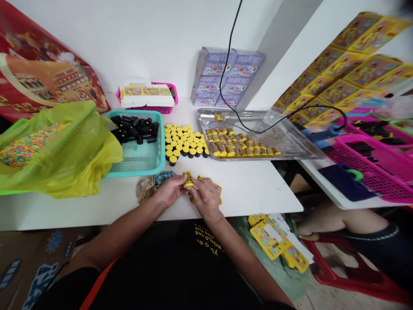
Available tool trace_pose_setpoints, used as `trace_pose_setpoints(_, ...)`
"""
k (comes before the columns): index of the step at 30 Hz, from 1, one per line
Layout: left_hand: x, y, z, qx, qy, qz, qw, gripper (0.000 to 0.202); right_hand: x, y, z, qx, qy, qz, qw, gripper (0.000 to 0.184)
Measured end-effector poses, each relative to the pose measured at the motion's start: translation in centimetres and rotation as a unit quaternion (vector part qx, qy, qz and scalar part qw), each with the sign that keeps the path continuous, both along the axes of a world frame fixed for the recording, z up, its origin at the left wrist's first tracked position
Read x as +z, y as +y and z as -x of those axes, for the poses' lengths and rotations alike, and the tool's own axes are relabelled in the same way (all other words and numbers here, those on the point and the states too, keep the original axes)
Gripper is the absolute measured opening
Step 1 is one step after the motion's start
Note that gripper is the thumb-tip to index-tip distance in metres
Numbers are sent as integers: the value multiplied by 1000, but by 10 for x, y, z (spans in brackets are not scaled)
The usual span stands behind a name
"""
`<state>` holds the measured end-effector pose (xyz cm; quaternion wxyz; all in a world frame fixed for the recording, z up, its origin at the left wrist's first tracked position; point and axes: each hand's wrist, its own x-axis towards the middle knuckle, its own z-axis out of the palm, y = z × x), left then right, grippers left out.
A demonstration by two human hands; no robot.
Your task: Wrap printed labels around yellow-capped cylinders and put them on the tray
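My left hand [169,190] and my right hand [206,198] meet at the near edge of the white table [251,187]. Both pinch a small yellow-wrapped tube [187,179] held upright between the fingertips. Under my right hand lies a small pile of yellow printed labels [218,189]. Behind the hands stands a cluster of yellow-capped black tubes [184,143]. A metal tray [292,142] to the right holds rows of yellow-wrapped tubes [240,145].
A teal basket [142,161] holds bare black tubes [135,128]. A yellow-green bag [61,159] with colourful candy sits left. A cloth [146,186] lies beside my left hand. Purple boxes [226,77], a pink basket [167,108], a black cable [230,56], and pink crates [371,168] surround the table. Another person's leg [338,221] shows at right.
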<state>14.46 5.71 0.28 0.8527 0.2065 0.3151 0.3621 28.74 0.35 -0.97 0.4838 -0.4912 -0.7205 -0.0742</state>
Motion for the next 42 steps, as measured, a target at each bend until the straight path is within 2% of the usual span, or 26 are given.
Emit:
trace_pose_setpoints(8,-1,-3,-1,33,27,10,999,19,-4,2,2,18,35,-9,999,24)
trace_pose_setpoints(11,-2,-3,-2,31,39,12,999,20,-3,3,-2,19,-15,-19,1000,22)
trace_pose_setpoints(15,-4,-2,-2,-2,23,-22,1000,21,1,1,-5,6,-86,-8,996,21)
trace_pose_setpoints(22,-7,-3,-1,-12,-3,-30,999,23,-4,0,0,17,40,23,999,21)
trace_pose_setpoints(32,-9,-6,-3,-33,16,-30,999,22,-11,4,-3,6,36,13,999,12)
trace_pose_setpoints(35,-7,-6,-3,-30,28,-35,999,26,-11,4,-2,14,75,31,997,12)
trace_pose_setpoints(39,-5,-6,-3,-57,28,-45,997,29,-7,3,-3,23,108,74,991,13)
trace_pose_setpoints(42,-3,-8,-4,-27,36,-59,997,33,0,-1,-2,25,80,115,990,21)
